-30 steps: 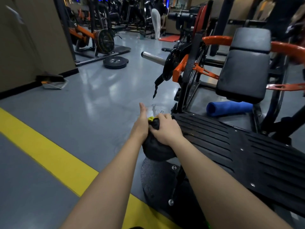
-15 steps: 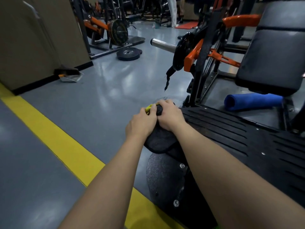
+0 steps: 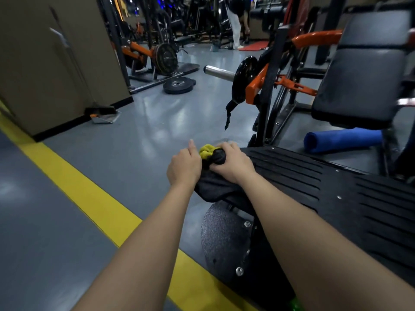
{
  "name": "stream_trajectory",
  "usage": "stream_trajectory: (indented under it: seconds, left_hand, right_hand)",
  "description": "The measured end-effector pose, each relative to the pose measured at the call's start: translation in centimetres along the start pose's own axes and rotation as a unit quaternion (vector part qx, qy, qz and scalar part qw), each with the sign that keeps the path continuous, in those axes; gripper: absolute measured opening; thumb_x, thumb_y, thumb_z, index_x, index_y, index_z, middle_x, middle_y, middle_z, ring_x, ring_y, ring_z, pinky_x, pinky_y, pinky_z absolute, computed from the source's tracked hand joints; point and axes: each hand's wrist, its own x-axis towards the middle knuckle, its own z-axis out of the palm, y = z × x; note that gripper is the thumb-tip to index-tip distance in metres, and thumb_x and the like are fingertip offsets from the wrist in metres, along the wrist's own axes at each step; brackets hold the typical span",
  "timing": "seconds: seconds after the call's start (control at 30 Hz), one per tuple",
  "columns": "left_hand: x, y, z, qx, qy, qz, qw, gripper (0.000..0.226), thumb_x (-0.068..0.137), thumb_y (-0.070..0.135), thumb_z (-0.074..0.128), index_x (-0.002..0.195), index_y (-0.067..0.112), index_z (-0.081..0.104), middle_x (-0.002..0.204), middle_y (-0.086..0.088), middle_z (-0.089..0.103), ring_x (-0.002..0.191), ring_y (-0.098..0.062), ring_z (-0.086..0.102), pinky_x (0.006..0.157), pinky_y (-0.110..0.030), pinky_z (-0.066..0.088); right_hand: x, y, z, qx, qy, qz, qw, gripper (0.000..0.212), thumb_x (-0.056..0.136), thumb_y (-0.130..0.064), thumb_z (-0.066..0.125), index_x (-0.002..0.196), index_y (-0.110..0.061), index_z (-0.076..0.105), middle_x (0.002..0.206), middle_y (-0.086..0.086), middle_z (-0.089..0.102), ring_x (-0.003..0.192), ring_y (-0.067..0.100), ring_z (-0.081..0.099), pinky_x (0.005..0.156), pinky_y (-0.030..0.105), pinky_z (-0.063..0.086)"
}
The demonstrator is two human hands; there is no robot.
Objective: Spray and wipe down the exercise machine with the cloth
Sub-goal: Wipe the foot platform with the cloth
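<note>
I see the cloth [image 3: 208, 151] bunched between 2 fists, left hand [image 3: 184, 167] and right hand [image 3: 233, 164] both curled tight round it.

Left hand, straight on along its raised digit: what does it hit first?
Looks free: beyond the left hand only glossy grey floor shows. Far along that line is the silver steel bar end, but depth and height are unclear.

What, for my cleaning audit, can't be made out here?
Head view:
- Cloth: only a yellow tuft shows; left hand and right hand cover the rest.
- Left hand's grip: its own back hides the fingers.
- Green thing: cut off by the bottom edge.
- Far person: blurred, cut off by the top edge.
</note>
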Motion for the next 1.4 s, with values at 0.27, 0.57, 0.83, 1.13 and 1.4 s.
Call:
stream_trajectory:
  seconds: [0.27,0.57,0.83,1.13,1.4]
  left_hand:
    - [1.0,-0.9,-2.8,-0.176,-0.316,-0.119,0.925,0.09,0.087,0.091,0.02,0.127,0.031,0.073,0.123,0.0,0.072,0.116,-0.029,0.066,0.105,-0.046,0.05]
    - [1.2,-0.2,-1.1,-0.382,-0.191,-0.231,0.874,0.099,0.086,0.09,0.019,0.149,0.02,0.049,0.145,-0.003,0.053,0.132,-0.034,0.056,0.107,-0.05,0.047]
    - [1.2,0.0,1.3,0.101,-0.099,-0.107,0.984,0.057,0.1,0.053,0.043,0.131,0.01,0.064,0.137,-0.016,0.063,0.125,-0.036,0.06,0.097,-0.037,0.046]
    - [2.1,-0.4,2.3,0.181,-0.075,-0.079,0.977,0.069,0.099,0.067,0.045,0.126,0.006,0.061,0.133,-0.018,0.063,0.122,-0.04,0.059,0.082,-0.039,0.042]
    - [2.3,-0.6,2.6,0.208,-0.063,-0.075,0.973,0.067,0.1,0.067,0.044,0.121,0.006,0.064,0.128,-0.019,0.065,0.118,-0.041,0.061,0.078,-0.038,0.04]
  right_hand:
    - [-6.4,-1.7,-1.7,-0.077,-0.028,0.104,0.991,0.098,0.076,-0.086,0.055,0.15,-0.024,0.035,0.156,0.01,0.028,0.137,0.043,0.037,0.111,0.05,0.035]
    - [-1.4,-2.4,0.4,-0.139,0.011,0.106,0.984,0.082,0.086,-0.079,0.051,0.144,-0.023,0.038,0.148,0.011,0.035,0.134,0.043,0.036,0.103,0.053,0.04]
    - [7.3,0.5,2.3,-0.111,0.04,0.14,0.983,0.069,0.089,-0.069,0.059,0.138,-0.023,0.045,0.144,0.011,0.037,0.13,0.043,0.04,0.1,0.053,0.041]
    - [12.5,8.7,-0.9,-0.098,0.053,0.192,0.975,0.063,0.089,-0.062,0.062,0.136,-0.021,0.049,0.14,0.014,0.041,0.128,0.046,0.045,0.103,0.06,0.041]
    - [9.6,22.0,-7.7,-0.112,0.119,0.332,0.929,0.066,0.089,-0.058,0.064,0.139,-0.018,0.045,0.14,0.019,0.04,0.129,0.049,0.045,0.104,0.056,0.042]
